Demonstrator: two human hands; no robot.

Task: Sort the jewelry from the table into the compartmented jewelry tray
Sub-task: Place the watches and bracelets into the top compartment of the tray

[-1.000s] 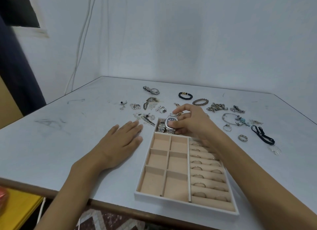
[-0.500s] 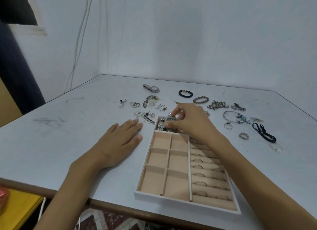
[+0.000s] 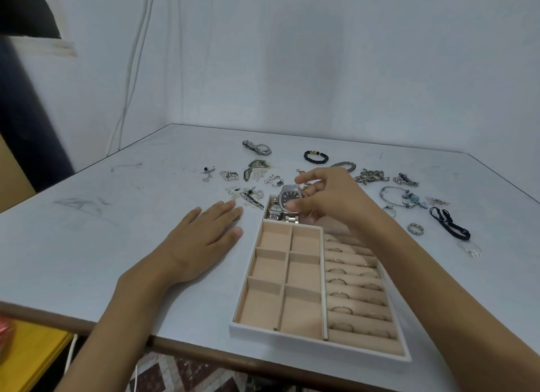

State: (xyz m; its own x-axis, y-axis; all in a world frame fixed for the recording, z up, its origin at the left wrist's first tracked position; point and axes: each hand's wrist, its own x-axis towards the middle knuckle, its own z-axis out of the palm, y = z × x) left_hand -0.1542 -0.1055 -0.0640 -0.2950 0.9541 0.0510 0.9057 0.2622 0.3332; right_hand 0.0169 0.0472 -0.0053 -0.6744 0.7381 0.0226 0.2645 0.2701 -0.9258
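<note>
- The silver watch (image 3: 289, 197) with a dark dial stands tilted, dial toward the camera, at the far left compartment of the jewelry tray (image 3: 292, 338); its band hangs down inside that compartment.
- The right hand (image 3: 330, 200) holds the watch, thumb on the near edge of the case and fingers curled behind it.
- A second, smaller watch (image 3: 274, 211) lies in the same compartment, just left of the held one and touching it.
- The tray's six square compartments on the left show only their beige lining; the ring rolls on the right carry several thin rings (image 3: 340, 310) (the farthest rows are hidden under the right forearm).
- The left hand (image 3: 201, 239) rests palm down on the bench (image 3: 117, 216), fingers straight and close together, just left of the tray's far end and holding nothing.
- Loose pieces lie beyond and to the right of the tray: another watch (image 3: 258, 148) far back, a black bead bracelet (image 3: 315, 156), chain bracelets (image 3: 371, 176), a bangle (image 3: 393, 197) with a blue charm, a single ring (image 3: 415, 228) and a black cord (image 3: 450, 223).
- Small silver charms (image 3: 230, 175) are scattered left of the held watch, beyond the left hand's fingertips.
</note>
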